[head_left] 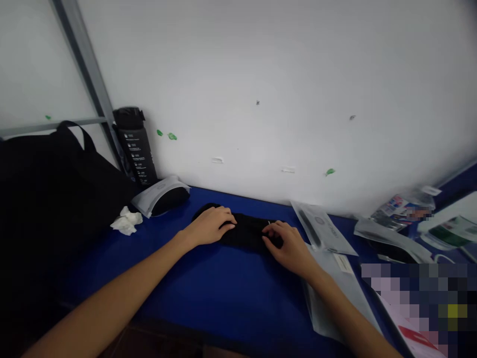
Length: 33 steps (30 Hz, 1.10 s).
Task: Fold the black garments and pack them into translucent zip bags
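A long, soft black cloth band [249,232] lies crosswise on the blue table, its exact kind unclear against the dark surface. My left hand [213,224] rests over its left part, fingers bent and thumb close to the forefinger on the cloth. At the right end, my right hand [286,243] has its fingers curled and pinches the edge, where a small pale spot shows. A rounded black end of the cloth sticks out behind my left hand. The fingers partly hide the cloth they hold.
A black bag [55,199] stands left, near a dark bottle [134,149], crumpled tissue [127,221] and a frosted pouch [160,196] with a black item. Right are more pouches [324,228], a plastic bottle [404,209] and a white wall [261,74] behind.
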Each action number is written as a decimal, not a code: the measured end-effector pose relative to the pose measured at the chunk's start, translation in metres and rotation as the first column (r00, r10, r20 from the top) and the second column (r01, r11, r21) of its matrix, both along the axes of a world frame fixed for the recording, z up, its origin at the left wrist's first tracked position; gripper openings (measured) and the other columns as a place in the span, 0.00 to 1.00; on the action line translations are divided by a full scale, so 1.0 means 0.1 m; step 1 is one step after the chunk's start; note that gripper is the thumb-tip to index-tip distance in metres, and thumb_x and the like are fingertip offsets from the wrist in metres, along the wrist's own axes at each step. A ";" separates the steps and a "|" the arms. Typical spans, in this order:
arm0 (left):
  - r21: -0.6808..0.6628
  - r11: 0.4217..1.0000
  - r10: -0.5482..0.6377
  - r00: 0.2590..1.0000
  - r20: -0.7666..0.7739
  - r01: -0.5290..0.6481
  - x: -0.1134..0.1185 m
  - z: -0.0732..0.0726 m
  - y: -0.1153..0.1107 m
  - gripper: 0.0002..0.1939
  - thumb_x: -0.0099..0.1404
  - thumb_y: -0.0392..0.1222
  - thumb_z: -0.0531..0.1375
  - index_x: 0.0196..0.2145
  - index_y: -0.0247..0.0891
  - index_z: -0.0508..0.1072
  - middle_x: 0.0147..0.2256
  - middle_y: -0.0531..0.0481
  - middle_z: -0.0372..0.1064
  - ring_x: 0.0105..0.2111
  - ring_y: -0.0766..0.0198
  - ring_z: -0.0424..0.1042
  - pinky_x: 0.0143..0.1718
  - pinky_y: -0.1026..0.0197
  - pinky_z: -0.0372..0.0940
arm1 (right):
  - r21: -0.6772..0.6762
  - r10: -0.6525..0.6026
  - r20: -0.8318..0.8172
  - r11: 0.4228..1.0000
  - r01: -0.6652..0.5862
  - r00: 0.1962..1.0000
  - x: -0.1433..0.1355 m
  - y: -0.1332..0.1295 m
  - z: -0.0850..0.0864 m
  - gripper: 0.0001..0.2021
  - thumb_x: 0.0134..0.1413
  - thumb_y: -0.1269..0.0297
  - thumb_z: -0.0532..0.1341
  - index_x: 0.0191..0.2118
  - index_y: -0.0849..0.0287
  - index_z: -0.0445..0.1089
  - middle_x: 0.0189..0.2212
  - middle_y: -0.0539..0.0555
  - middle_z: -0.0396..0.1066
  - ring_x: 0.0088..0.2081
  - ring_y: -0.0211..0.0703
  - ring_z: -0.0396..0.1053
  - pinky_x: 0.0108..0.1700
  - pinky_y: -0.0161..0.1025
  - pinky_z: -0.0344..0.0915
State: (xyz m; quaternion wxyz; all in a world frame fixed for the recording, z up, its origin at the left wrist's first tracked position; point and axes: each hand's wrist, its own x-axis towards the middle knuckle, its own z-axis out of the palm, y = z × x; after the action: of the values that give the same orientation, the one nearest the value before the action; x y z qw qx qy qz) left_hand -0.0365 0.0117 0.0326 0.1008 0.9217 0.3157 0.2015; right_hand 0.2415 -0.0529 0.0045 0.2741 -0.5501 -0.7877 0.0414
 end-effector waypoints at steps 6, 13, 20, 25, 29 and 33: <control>-0.013 1.000 0.007 1.000 -0.004 -0.007 0.00 0.02 -0.01 0.13 0.77 0.41 0.55 0.51 0.41 0.78 0.48 0.45 0.76 0.49 0.54 0.75 0.53 0.50 0.66 | -0.004 -0.004 0.019 1.000 0.004 1.000 0.05 0.01 0.04 0.04 0.58 0.67 0.58 0.38 0.54 0.71 0.41 0.55 0.71 0.42 0.50 0.70 0.48 0.49 0.64; -0.017 0.998 0.065 0.997 0.031 -0.064 0.01 0.03 -0.04 0.10 0.75 0.41 0.56 0.44 0.41 0.78 0.44 0.48 0.77 0.43 0.56 0.76 0.46 0.53 0.69 | -0.047 0.065 -0.019 0.997 -0.066 0.998 0.10 0.02 0.07 0.05 0.54 0.68 0.61 0.36 0.54 0.74 0.47 0.56 0.73 0.52 0.54 0.71 0.58 0.56 0.63; -0.013 0.997 0.075 0.997 0.032 -0.074 0.01 0.05 -0.07 0.08 0.74 0.41 0.57 0.42 0.41 0.77 0.43 0.48 0.77 0.42 0.56 0.76 0.45 0.54 0.69 | -0.096 0.086 -0.009 0.992 -0.086 0.996 0.17 0.02 0.11 0.05 0.53 0.65 0.64 0.37 0.52 0.78 0.50 0.56 0.75 0.54 0.57 0.72 0.59 0.59 0.62; -0.020 0.997 0.073 0.997 0.036 -0.072 0.01 0.06 -0.07 0.09 0.74 0.41 0.57 0.43 0.42 0.77 0.44 0.49 0.77 0.43 0.57 0.76 0.45 0.54 0.69 | -0.080 0.118 -0.005 0.990 -0.118 0.993 0.17 0.03 0.10 0.04 0.57 0.67 0.61 0.34 0.54 0.73 0.48 0.55 0.75 0.53 0.54 0.72 0.56 0.54 0.64; -0.015 0.997 0.077 0.996 0.046 -0.076 0.01 0.06 -0.07 0.08 0.74 0.41 0.56 0.43 0.42 0.77 0.44 0.49 0.77 0.43 0.56 0.76 0.45 0.54 0.69 | -0.017 0.114 0.010 0.993 -0.114 0.993 0.15 0.03 0.06 0.04 0.62 0.68 0.56 0.39 0.55 0.68 0.44 0.56 0.74 0.47 0.52 0.72 0.51 0.51 0.66; -0.019 0.996 0.084 0.995 0.063 -0.083 0.01 0.06 -0.06 0.09 0.74 0.40 0.55 0.43 0.42 0.76 0.44 0.49 0.78 0.43 0.56 0.76 0.45 0.54 0.69 | 0.010 0.070 -0.008 0.997 -0.070 0.997 0.13 0.04 0.03 0.05 0.66 0.68 0.54 0.42 0.55 0.67 0.42 0.56 0.73 0.44 0.52 0.70 0.50 0.51 0.65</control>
State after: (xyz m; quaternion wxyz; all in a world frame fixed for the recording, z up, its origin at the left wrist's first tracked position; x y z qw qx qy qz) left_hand -0.0358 0.0059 0.0385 0.1098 0.9000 0.3520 0.2323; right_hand 0.2549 -0.0494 0.0072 0.2784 -0.5206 -0.8057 0.0494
